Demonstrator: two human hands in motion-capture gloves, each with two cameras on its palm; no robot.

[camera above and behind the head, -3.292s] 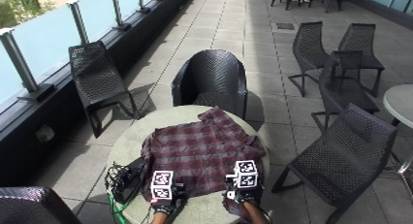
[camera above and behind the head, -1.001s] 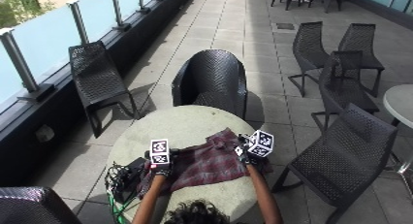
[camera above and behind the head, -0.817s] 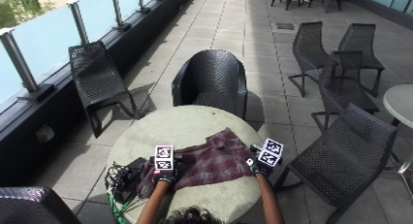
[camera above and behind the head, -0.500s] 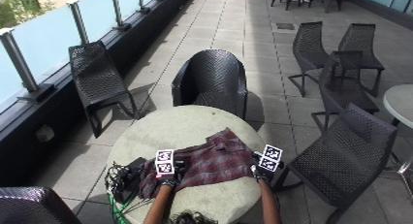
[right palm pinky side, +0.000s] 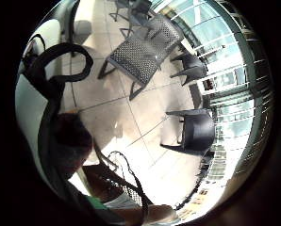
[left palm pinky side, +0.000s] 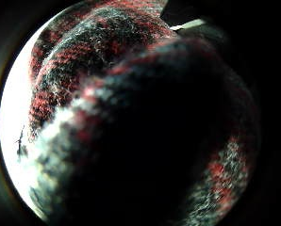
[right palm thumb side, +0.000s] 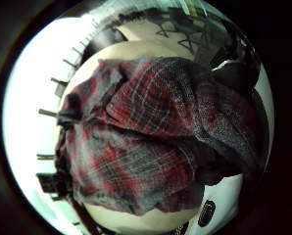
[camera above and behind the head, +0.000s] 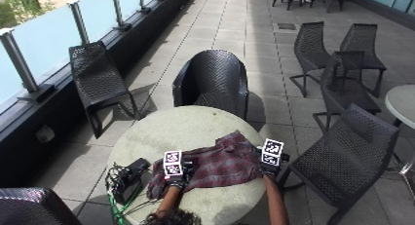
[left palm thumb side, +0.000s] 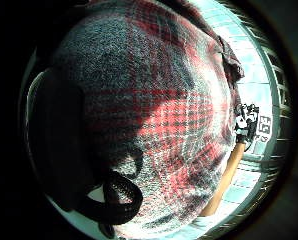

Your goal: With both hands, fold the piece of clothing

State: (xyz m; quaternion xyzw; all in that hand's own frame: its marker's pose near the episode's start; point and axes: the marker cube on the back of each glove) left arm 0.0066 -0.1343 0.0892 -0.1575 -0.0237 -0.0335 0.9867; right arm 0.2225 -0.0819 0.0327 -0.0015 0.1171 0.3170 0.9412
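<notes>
A red and grey plaid shirt [camera above and behind the head: 217, 161] lies folded over and bunched on the round table [camera above and behind the head: 175, 132]. My left hand [camera above and behind the head: 174, 172] grips its left end, and plaid cloth [left palm pinky side: 107, 70] fills the left little finger side palm view. At the shirt's right end my right hand [camera above and behind the head: 271, 161] holds the edge. The right thumb side palm view shows the shirt [right palm thumb side: 146, 147] rumpled across the tabletop. The left thumb side palm view shows the cloth [left palm thumb side: 159, 115] stretching to the other hand [left palm thumb side: 246, 125].
A black device with tangled cables [camera above and behind the head: 129, 174] lies at the table's left edge, near my left hand. Dark wicker chairs stand around: one behind the table [camera above and behind the head: 211, 81], one to the right [camera above and behind the head: 347, 154], one by the glass railing [camera above and behind the head: 97, 79].
The shirt lay spread flat 3.3 s ago and is now folded over. In the last second both hands have drawn back toward the person, pulling the folded shirt with them.
</notes>
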